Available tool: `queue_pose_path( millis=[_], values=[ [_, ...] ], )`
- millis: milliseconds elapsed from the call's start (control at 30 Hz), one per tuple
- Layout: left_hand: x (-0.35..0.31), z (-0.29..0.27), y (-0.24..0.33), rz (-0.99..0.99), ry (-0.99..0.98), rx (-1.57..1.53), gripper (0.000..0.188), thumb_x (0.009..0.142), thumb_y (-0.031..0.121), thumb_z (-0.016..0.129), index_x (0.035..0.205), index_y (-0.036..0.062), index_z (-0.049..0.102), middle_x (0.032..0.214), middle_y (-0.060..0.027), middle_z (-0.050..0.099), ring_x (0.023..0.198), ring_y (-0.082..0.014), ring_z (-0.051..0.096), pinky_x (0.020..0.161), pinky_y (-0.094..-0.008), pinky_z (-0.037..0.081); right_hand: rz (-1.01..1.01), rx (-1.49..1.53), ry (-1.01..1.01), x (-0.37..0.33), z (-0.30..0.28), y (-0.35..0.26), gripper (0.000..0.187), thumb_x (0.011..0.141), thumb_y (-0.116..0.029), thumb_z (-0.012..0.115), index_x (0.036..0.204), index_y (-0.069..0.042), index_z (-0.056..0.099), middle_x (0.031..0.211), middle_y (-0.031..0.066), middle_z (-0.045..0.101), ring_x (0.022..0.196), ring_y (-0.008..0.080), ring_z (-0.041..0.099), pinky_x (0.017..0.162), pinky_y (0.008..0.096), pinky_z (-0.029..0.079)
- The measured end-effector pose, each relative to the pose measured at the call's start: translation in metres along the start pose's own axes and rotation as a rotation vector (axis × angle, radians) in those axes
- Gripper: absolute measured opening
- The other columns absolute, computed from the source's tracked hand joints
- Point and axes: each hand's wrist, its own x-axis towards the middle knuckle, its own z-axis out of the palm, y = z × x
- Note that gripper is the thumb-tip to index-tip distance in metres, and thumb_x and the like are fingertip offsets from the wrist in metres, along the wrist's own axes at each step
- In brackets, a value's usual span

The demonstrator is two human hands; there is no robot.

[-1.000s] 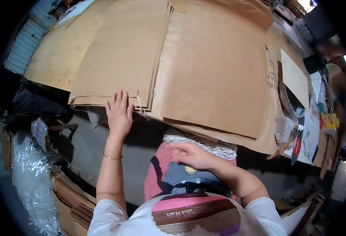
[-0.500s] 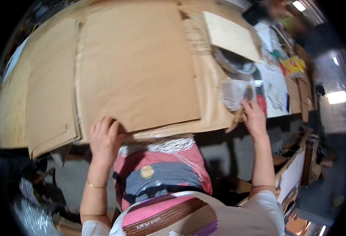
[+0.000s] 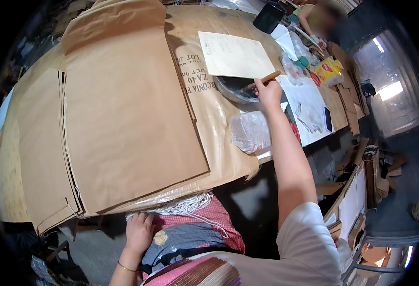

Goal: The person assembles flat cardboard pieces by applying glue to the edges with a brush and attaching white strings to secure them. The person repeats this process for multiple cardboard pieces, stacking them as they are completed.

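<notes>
Moved from beside the clear plastic bag [image 3: 251, 132], our right hand [image 3: 269, 97] now reaches the grey bowl [image 3: 229, 91] on the desk [image 3: 195, 20], fingers clamped on a wooden-handled tool [image 3: 270, 76] angled over the bowl, which a pale board [image 3: 238, 55] partly covers. Our left hand [image 3: 139, 233] drops from the desk's edge to our lap, near white strings [image 3: 190, 205]; we cannot tell whether its fingers grip anything. Brown paper sheets [image 3: 128, 109] lie farther left.
</notes>
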Motion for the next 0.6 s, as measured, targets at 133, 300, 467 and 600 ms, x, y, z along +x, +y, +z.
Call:
queue_pose_path(
  millis=[133, 300, 467, 600],
  values=[
    [-0.002, 0.046, -0.027, -0.153, 0.013, 0.021, 0.029, 0.077, 0.018, 0.067, 0.102, 0.0032, 0.063, 0.098, -0.0167, 0.061, 0.092, -0.0342, 0.059, 0.080, -0.0460, 0.046, 0.040, 0.191, 0.024, -0.010, -0.027, -0.021, 0.032, 0.083, -0.025, 0.070, 0.072, 0.004, 0.065, 0.060, 0.0083, 0.064, 0.047, 0.0137, 0.059, 0.045, 0.0279, 0.046],
    [-0.001, 0.050, -0.029, -0.124, 0.040, -0.072, 0.007, 0.075, 0.011, 0.063, 0.079, 0.0048, 0.065, 0.079, -0.0135, 0.063, 0.083, -0.0327, 0.061, 0.074, -0.0436, 0.046, 0.146, 0.066, -0.172, -0.004, -0.027, -0.014, 0.030, 0.085, -0.025, 0.067, 0.071, 0.001, 0.064, 0.062, 0.0091, 0.063, 0.048, 0.0120, 0.058, 0.045, 0.0275, 0.046],
    [-0.012, 0.002, -0.005, 0.048, 0.363, -0.143, 0.006, 0.074, 0.005, 0.062, 0.080, 0.0043, 0.064, 0.082, -0.0113, 0.064, 0.085, -0.0314, 0.061, 0.076, -0.0427, 0.045, -0.148, -0.406, 0.049, 0.014, -0.043, -0.059, 0.037, 0.079, -0.031, 0.061, 0.079, 0.006, 0.067, 0.073, 0.0211, 0.067, 0.073, 0.0336, 0.066, 0.067, 0.0420, 0.050],
    [-0.045, -0.022, 0.008, -0.196, 0.190, -0.405, 0.010, 0.078, 0.005, 0.061, 0.089, 0.0041, 0.063, 0.085, -0.0151, 0.061, 0.081, -0.0316, 0.060, 0.067, -0.0409, 0.047, -0.116, 0.440, -0.144, -0.082, -0.035, -0.128, 0.012, 0.079, -0.012, 0.066, 0.087, -0.003, 0.064, 0.078, 0.0005, 0.058, 0.069, 0.0125, 0.053, 0.064, 0.0300, 0.045]
  ],
)
